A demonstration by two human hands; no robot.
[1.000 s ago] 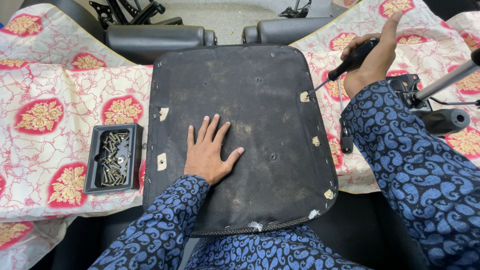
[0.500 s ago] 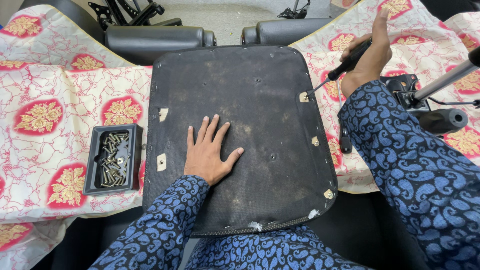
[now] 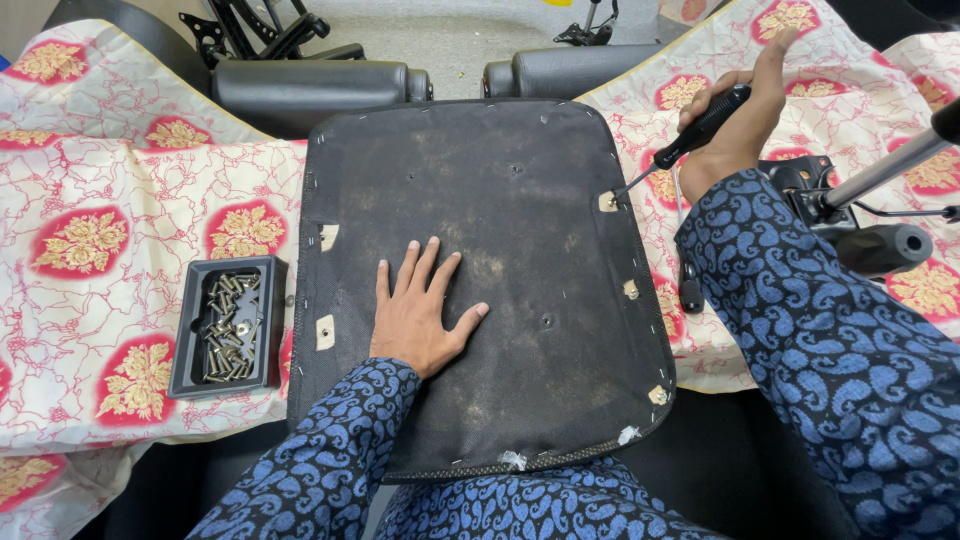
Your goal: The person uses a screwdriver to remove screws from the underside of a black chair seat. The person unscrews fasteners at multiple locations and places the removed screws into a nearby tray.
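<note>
Seat base (image 3: 480,250), a black fabric-covered panel, lies upside down across the person's lap, between two black armrests (image 3: 320,85) on the far side and the patterned cloth (image 3: 120,230) on both sides. It looks stiff and rather heavy, with a rough, not slippery cover stapled along the rim; it seems best held by pressing flat on the middle or by gripping its edges. The left hand (image 3: 420,310) rests open and flat on the panel, fingers spread, grasping nothing. The right hand (image 3: 735,120) is clenched around the black handle of a screwdriver (image 3: 685,140), and its tip sits at a pale mounting hole (image 3: 607,202) near the right edge. A black tray of screws (image 3: 228,325) stands just beside the left edge. A second screwdriver (image 3: 690,285) lies on the cloth at the right.

Compared with one second ago, the view has tilted a little, so the panel appears lower. The right hand has turned slightly on the handle, while the left hand has not moved.
</note>
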